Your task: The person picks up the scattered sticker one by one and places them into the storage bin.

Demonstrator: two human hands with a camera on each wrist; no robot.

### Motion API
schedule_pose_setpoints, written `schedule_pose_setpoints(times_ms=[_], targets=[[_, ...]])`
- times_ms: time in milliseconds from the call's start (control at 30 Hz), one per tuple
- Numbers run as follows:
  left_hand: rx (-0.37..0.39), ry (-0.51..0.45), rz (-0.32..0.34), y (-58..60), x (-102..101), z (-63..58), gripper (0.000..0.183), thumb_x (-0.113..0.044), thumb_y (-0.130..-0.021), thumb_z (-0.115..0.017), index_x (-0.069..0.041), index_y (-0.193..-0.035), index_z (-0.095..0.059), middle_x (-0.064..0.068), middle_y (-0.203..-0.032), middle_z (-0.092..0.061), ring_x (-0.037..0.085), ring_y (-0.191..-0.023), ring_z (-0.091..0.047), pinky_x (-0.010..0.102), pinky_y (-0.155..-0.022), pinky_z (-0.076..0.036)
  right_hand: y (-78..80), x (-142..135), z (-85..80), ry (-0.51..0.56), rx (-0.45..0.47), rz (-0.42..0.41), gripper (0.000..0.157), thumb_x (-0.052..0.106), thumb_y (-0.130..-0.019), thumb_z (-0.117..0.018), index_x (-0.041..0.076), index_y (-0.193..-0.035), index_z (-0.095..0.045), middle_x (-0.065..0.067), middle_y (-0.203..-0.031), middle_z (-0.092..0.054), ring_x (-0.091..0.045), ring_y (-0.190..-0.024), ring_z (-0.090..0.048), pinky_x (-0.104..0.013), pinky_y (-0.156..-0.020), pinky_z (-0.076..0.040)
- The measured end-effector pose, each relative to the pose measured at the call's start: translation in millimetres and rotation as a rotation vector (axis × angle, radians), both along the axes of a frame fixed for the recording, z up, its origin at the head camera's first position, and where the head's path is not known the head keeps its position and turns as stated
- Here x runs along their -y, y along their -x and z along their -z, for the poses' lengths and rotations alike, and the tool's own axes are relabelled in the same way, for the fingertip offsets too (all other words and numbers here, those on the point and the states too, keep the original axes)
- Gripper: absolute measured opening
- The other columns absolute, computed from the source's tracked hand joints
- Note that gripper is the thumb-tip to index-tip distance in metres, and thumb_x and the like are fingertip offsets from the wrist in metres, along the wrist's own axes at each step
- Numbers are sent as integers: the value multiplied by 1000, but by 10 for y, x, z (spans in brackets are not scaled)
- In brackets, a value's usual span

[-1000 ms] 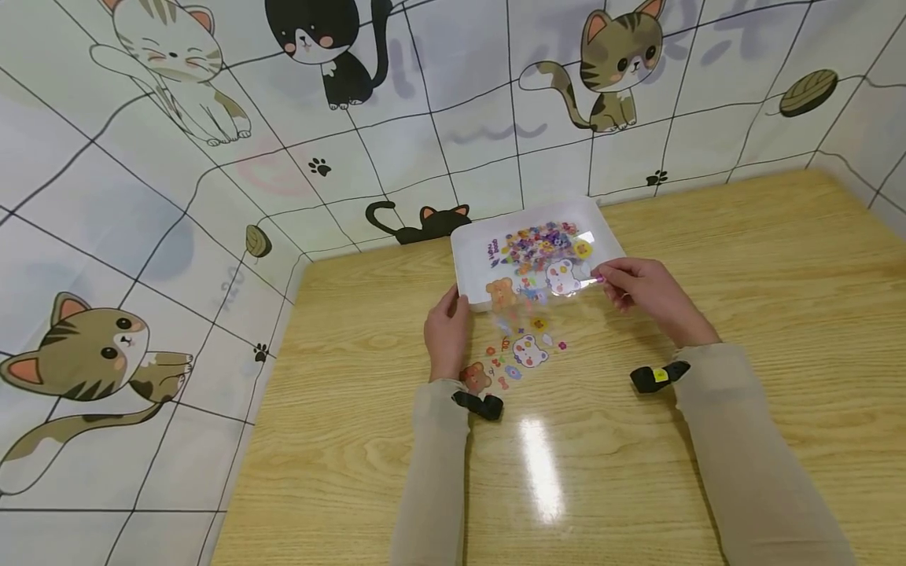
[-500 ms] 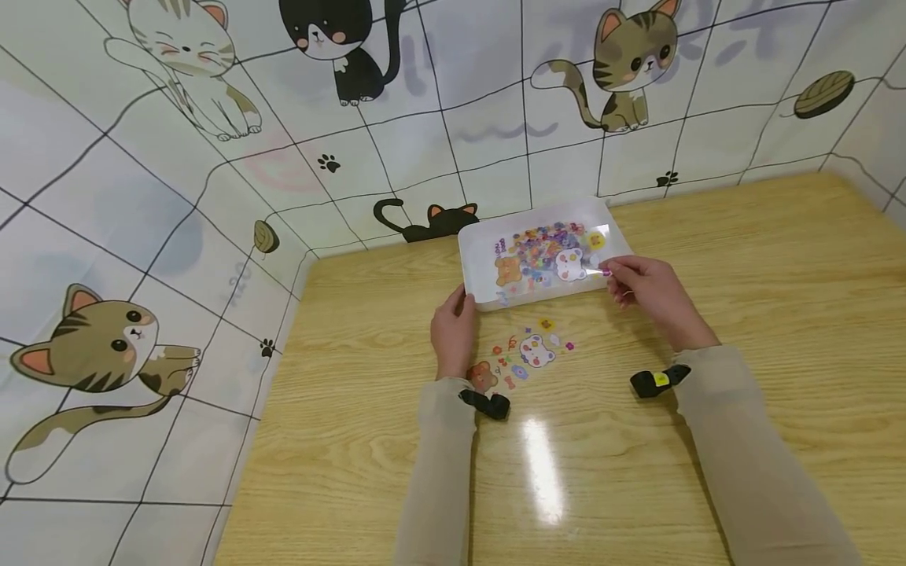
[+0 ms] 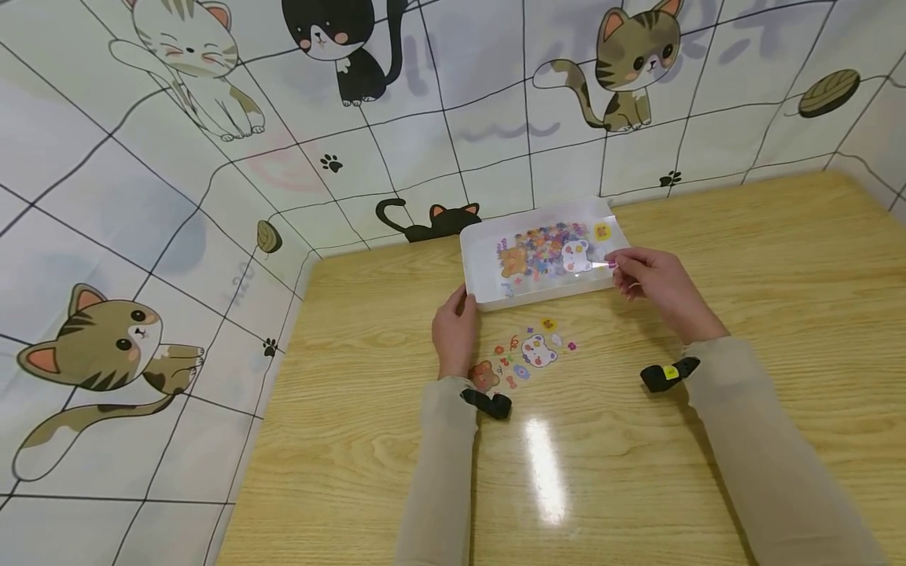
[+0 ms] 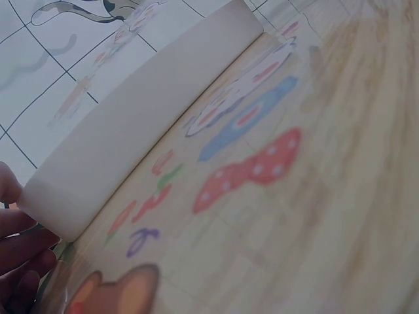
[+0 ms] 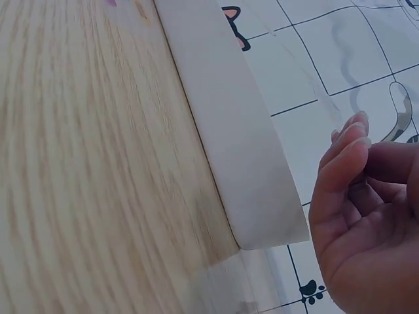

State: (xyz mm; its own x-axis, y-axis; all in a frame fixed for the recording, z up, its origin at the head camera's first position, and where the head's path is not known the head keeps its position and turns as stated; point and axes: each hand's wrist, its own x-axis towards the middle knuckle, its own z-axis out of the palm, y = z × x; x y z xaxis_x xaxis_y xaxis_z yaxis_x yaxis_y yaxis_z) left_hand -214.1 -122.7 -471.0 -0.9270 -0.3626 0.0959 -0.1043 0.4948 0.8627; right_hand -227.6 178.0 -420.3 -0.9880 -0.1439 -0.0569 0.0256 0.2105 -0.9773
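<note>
A white shallow tray [image 3: 541, 299] of small multicoloured beads [image 3: 548, 236] stands near the wall. My left hand [image 3: 454, 334] holds its front left corner; in the left wrist view the fingers [image 4: 26, 252] curl at that corner. Over the tray lies or hovers a clear plastic sheet [image 3: 575, 256] printed with a brown bear and a white animal face. My right hand [image 3: 661, 283] pinches its right edge between thumb and fingertips. In the right wrist view the sheet barely shows. Whether it touches the beads I cannot tell.
On the wooden table [image 3: 375, 440], in front of the tray, lies a second clear printed piece [image 3: 538, 351] with similar bears, flowers and a bow. A wall [image 3: 488, 173] with cat drawings rises right behind the tray, and another stands at the left.
The clear sheet has moved back and settled flatter over the tray, no longer overhanging its front side. My right hand has shifted slightly right and back. The left hand stays at the tray's corner.
</note>
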Motion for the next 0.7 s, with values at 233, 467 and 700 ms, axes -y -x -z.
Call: schedule_pose_setpoints(times_ms=[233, 467, 700], targets=[[2, 1, -3, 6, 0, 7, 35, -43, -88, -49, -33, -120, -57, -16, -116, -57, 6, -111, -47, 29, -91, -35, 48, 35, 10, 21, 7, 33, 43, 37, -92, -42, 3, -117, -53, -15, -90, -53, -15, -71, -49, -26, -62, -47], [-15, -9, 4, 1, -13, 3, 34, -41, -88, -49, -31, -119, -58, -14, -114, -58, 7, -107, -50, 30, -88, -38, 137, 37, 6, 18, 12, 39, 43, 35, -93, -42, 1, -117, -52, -8, -85, -53, -14, -70, -48, -24, -61, -47], [-31, -21, 4, 5, -7, 8, 33, -39, -88, -49, -30, -118, -59, -14, -113, -58, 8, -106, -50, 33, -88, -39, 414, -77, 311, 82, 25, 20, 48, 43, -87, -50, 7, -117, -55, -10, -87, -55, -17, -71, -49, -25, -61, -47]])
